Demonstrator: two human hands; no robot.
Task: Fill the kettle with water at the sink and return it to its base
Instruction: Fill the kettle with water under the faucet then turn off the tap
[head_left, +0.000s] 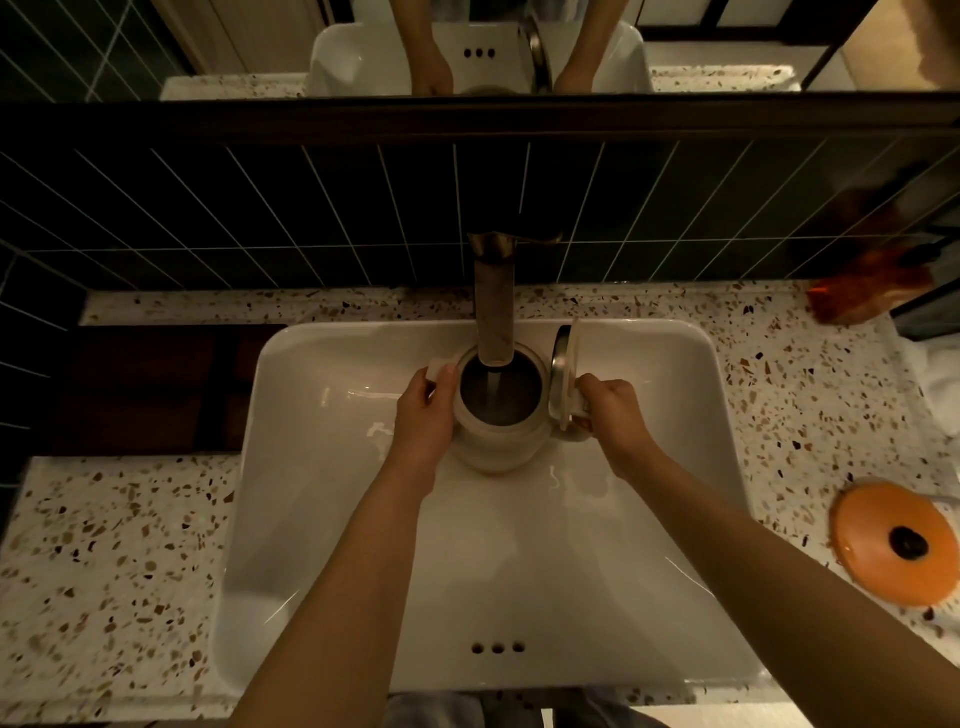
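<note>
A white kettle (498, 441) is held upright over the white sink (332, 519), directly under the faucet (494, 306). Its lid (563, 382) stands flipped up on the right side. A thin stream of water runs from the faucet into the kettle's dark inside. My left hand (426, 415) presses against the kettle's left side by the spout. My right hand (610, 415) grips the handle on the right. An orange round base (896, 543) with a dark centre lies on the counter at the right.
The speckled terrazzo counter (114, 561) surrounds the sink. Dark tiles and a mirror rise behind the faucet. An orange-red object (862, 296) lies at the back right, with something white beside it. A dark recess sits left of the sink.
</note>
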